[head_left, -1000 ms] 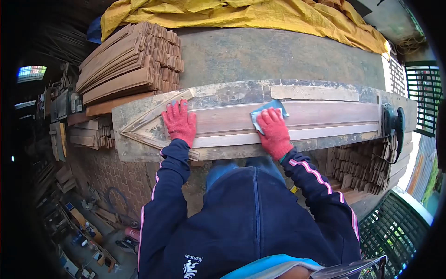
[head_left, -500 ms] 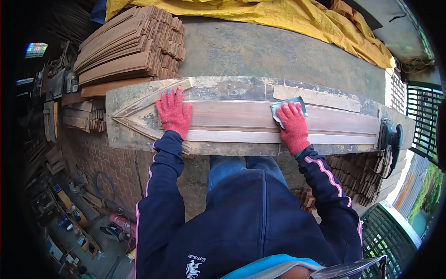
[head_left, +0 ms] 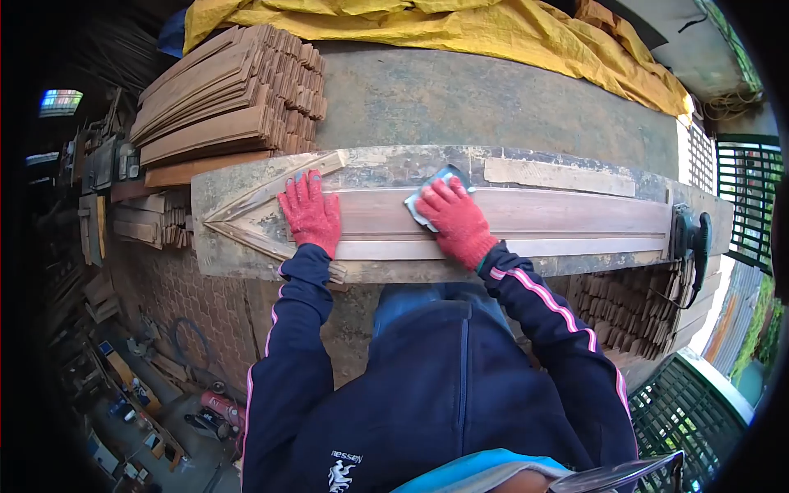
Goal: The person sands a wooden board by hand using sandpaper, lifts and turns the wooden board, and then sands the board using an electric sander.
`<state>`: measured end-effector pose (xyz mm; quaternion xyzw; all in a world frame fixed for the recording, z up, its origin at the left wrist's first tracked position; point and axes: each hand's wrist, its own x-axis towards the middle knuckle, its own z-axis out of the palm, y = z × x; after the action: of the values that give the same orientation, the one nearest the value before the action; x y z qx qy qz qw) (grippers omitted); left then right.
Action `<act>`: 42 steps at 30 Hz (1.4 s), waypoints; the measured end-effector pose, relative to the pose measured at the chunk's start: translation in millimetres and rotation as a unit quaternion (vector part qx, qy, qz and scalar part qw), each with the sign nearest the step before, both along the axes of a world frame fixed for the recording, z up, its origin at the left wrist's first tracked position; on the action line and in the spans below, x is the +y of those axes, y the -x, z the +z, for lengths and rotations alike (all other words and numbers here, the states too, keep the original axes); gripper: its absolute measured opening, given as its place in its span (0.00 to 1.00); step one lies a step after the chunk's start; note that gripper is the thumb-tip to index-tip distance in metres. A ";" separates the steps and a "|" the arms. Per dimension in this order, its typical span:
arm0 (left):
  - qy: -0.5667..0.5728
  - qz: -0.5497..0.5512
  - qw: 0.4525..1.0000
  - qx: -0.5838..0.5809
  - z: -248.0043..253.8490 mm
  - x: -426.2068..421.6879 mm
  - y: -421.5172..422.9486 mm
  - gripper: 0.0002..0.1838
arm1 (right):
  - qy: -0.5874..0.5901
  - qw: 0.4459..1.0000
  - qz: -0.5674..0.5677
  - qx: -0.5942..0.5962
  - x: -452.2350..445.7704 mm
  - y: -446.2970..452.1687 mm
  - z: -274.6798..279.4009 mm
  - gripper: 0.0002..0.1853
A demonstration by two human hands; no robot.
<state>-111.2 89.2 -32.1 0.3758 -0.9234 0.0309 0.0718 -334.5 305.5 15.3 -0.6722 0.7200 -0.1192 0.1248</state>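
Observation:
A long reddish wooden board with a grooved edge lies lengthwise on a worn, stained bench plank. My left hand, in a red knitted glove, rests flat on its left end with the fingers stretched out. In a matching glove, my right hand presses a folded piece of sandpaper onto the board left of its middle. The fingers partly cover the sandpaper. Two wooden strips meet in a V at the plank's left end, close to my left hand.
A power sander stands at the plank's right end. A flat wood strip lies along the far edge. Stacked boards rise at the back left, and more pieces sit below right. A yellow tarp spans the back.
My right hand has slid the sandpaper leftward along the board, closer to my left hand. The left hand stays at the same place on the board. The view has shifted slightly.

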 end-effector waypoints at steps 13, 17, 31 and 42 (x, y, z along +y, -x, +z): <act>-0.006 0.067 0.995 0.070 -2.3 2.9 1.6 0.35 | 0.048 0.998 0.048 0.017 -107.2 -82.2 -13.8 0.29; -0.002 0.160 0.983 0.094 -5.0 -1.9 -4.9 0.36 | 0.076 0.995 0.064 0.021 -103.4 -72.6 -21.2 0.29; -0.055 0.169 0.984 0.006 3.5 -7.8 -33.9 0.40 | 0.045 0.997 0.068 -0.014 -135.0 -100.2 -12.3 0.32; -0.258 -0.152 0.948 0.105 60.3 73.3 -38.2 0.20 | -0.044 0.990 0.127 -0.053 -90.5 -24.4 5.3 0.31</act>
<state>-73.0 162.6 28.2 0.2382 -0.9331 -0.2594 0.0726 -310.1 215.0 20.7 -0.7444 0.6261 -0.1057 0.2065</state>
